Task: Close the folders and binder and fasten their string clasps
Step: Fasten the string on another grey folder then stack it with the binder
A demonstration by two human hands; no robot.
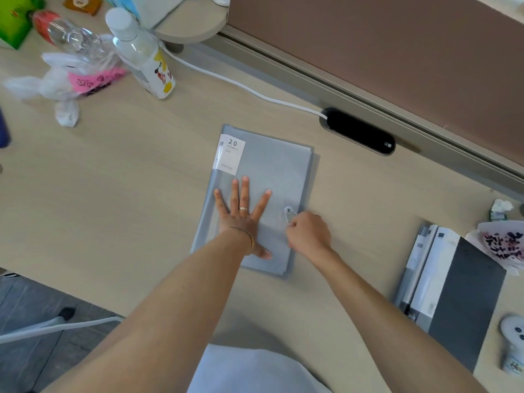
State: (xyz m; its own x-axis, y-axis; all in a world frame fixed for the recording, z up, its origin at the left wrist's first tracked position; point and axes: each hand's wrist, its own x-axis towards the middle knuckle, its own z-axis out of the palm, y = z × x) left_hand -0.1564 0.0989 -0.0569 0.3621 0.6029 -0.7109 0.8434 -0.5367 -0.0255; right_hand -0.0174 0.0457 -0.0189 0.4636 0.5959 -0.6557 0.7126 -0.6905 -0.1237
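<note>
We are pressing our left hand (241,214) flat on the folder (263,165), our right hand (307,231) pinching the string (289,216) just below its clasp button (288,210).

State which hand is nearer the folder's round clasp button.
Right. The right hand pinches the string just below the clasp button; the left hand lies flat on the folder, further left.

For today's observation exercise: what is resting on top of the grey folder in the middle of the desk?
On the grey folder the left hand lies flat with fingers spread. The right hand pinches the string at the round clasp. A white label sits near one corner. The cover beneath both hands is hidden.
</note>
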